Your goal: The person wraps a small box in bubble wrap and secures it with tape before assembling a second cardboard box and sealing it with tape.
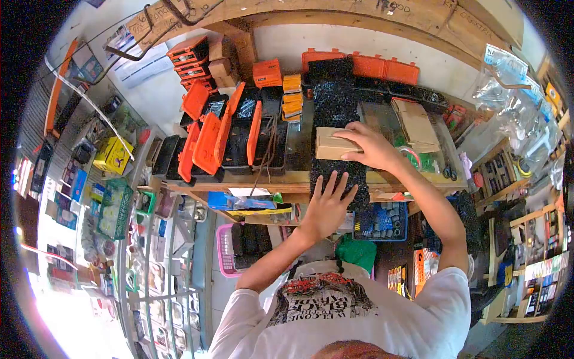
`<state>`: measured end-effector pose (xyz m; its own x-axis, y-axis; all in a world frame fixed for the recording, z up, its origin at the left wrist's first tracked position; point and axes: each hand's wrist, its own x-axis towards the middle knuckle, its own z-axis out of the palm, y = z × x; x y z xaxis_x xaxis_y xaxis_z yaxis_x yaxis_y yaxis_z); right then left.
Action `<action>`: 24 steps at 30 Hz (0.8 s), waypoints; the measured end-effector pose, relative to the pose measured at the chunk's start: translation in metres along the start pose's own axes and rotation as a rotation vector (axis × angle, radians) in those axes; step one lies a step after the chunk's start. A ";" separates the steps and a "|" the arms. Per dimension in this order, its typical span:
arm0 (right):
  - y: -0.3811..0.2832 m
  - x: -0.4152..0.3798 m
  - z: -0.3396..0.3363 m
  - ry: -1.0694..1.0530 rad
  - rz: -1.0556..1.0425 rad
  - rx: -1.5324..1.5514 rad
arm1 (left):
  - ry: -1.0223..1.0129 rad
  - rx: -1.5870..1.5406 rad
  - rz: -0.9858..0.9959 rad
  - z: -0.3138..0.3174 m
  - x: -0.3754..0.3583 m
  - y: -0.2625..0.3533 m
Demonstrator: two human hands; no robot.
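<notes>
A small brown cardboard box (335,149) lies on a long strip of black bubble wrap (333,105) that runs across the wooden workbench and hangs over its front edge. My right hand (372,147) grips the box from its right end, thumb on the near side and fingers over the top. With fingers spread, my left hand (330,203) lies flat against the hanging part of the wrap, just below the box. Flattened cardboard pieces (415,124) rest to the right, near scissors (449,171) and a tape roll (411,157).
Black cases with raised orange lids (207,142) stand on the bench's left side. Small orange-yellow boxes (292,99) are stacked behind. Below the bench are a blue crate (382,232) and a pink basket (226,251). Plastic bags (514,90) hang at right.
</notes>
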<state>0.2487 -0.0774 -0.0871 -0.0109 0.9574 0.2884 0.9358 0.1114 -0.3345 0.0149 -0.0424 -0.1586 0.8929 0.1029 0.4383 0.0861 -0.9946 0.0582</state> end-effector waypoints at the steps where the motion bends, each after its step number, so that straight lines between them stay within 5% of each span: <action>1: 0.000 -0.001 -0.001 -0.016 0.014 0.020 | 0.024 0.004 0.005 0.000 -0.002 0.001; 6: -0.001 -0.006 -0.007 -0.041 -0.043 0.022 | 0.092 -0.154 0.016 -0.019 -0.001 -0.001; 12: -0.002 -0.029 -0.004 -0.121 -0.057 0.029 | 0.009 0.165 -0.073 -0.073 0.059 -0.040; 16: 0.008 -0.033 -0.020 -0.339 -0.078 0.073 | 0.099 -0.220 0.097 -0.050 0.111 -0.089; 22: 0.003 -0.044 0.000 -0.022 0.136 0.484 | -0.042 -0.165 -0.009 -0.042 0.122 -0.089; 24: -0.011 -0.043 0.009 0.108 0.220 0.328 | -0.086 -0.161 -0.052 -0.041 0.124 -0.089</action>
<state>0.2359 -0.1174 -0.1041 0.2299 0.9366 0.2646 0.7496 0.0031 -0.6619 0.0994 0.0592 -0.0725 0.9242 0.1460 0.3529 0.0678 -0.9721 0.2247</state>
